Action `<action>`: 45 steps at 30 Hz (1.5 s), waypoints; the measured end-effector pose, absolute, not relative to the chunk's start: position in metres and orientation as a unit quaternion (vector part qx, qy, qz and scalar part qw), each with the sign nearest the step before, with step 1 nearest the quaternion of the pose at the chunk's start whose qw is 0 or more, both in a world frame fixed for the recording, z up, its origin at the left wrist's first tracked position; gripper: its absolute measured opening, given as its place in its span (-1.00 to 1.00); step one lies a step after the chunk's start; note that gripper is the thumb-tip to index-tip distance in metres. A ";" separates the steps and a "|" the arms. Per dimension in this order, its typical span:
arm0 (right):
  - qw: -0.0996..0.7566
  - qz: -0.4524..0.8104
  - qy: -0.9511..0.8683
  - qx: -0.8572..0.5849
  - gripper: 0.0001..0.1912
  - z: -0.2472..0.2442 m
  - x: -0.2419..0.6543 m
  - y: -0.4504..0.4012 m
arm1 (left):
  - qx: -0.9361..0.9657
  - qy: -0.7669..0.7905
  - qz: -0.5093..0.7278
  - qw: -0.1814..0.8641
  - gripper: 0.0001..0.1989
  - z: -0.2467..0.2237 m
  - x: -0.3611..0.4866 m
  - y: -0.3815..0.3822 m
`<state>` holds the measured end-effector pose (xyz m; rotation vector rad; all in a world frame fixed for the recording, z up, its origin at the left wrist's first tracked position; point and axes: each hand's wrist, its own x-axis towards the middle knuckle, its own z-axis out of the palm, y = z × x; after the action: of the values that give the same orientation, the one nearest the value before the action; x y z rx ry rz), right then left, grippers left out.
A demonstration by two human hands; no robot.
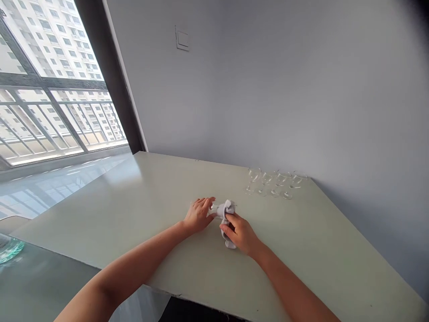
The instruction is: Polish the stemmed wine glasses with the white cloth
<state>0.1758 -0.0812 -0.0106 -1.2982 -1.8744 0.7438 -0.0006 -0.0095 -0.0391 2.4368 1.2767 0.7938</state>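
Note:
My left hand (pixel 197 215) grips a small clear glass (pixel 214 209), which is tilted on its side just above the table. The fingers hide most of the glass, so its full shape does not show. Bunched against the glass's right end is a pale grey-white cloth (pixel 229 207), pinched between the thumb and fingers of my right hand (pixel 241 232). One end of the cloth hangs down below that hand. I cannot tell how far the cloth reaches into the glass. Farther back on the right, several clear stemmed glasses (pixel 282 179) stand upright in a close row.
The pale tabletop (pixel 161 192) meets a grey wall (pixel 284 89) at the back. At the far left, a greenish glass dish (pixel 11 247) sits on a lower surface. A wall switch (pixel 182 38) and a large window (pixel 50 80) are beyond the table.

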 end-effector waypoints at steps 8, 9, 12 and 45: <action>0.330 0.342 -0.761 -0.441 -0.86 -0.023 0.180 -0.080 | 0.899 0.327 0.215 0.199 -0.54 -0.035 -0.001 -0.018; 0.349 0.369 -0.737 -0.446 -0.85 -0.025 0.177 -0.078 | 0.899 0.333 0.211 0.189 -0.54 -0.032 -0.001 -0.018; 0.410 0.514 -0.604 -0.451 -0.75 -0.029 0.173 -0.073 | 0.889 0.365 0.231 0.151 -0.56 -0.020 0.001 -0.019; 0.306 0.689 -0.584 -0.301 -0.78 -0.003 0.186 -0.083 | 0.812 0.326 -0.088 0.476 -0.48 0.042 -0.029 -0.020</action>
<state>0.1863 -0.0827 -0.0026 -0.7968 -1.5446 1.8236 -0.0293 -0.0198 0.0424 1.9854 0.7956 -0.2140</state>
